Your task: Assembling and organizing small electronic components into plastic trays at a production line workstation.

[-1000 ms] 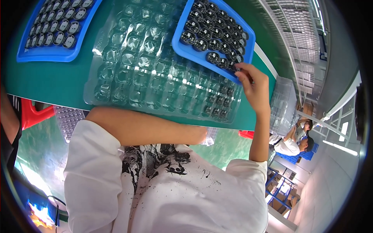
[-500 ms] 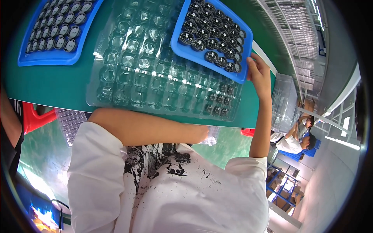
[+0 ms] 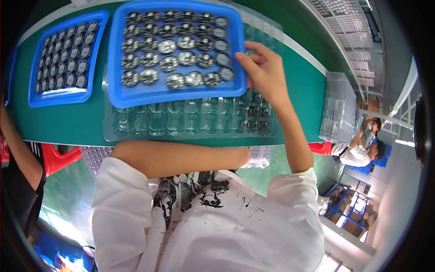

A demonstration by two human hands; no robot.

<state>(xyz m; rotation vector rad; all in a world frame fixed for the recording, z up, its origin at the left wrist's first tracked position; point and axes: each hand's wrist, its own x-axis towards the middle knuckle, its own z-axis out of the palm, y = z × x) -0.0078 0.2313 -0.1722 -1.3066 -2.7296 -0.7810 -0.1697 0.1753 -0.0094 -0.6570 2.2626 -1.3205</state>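
My right hand (image 3: 265, 72) pinches the right rim of a blue tray (image 3: 176, 96), thumb on top and the other fingers partly hidden. Rows of round, shiny black-and-silver parts (image 3: 169, 64) sit in it, with one gap in the nearest row. The blue tray covers much of a clear plastic blister tray (image 3: 156, 122). Small dark parts (image 3: 258, 119) fill several pockets at that blister tray's right end. My left forearm (image 3: 186, 158) lies across my front along the table's near edge. No left hand or fingers can be made out.
Left on the green table (image 3: 301, 97) lies another blue tray (image 3: 63, 99) of similar round parts. Stacked clear plastic trays (image 3: 336, 113) stand at the right. A neighbour's arm (image 3: 20, 154) is at the left edge, near a red stool (image 3: 61, 159).
My right hand has moved the blue tray left, turning it straighter over the blister tray. The whole view has shifted slightly. My left forearm keeps its pose.
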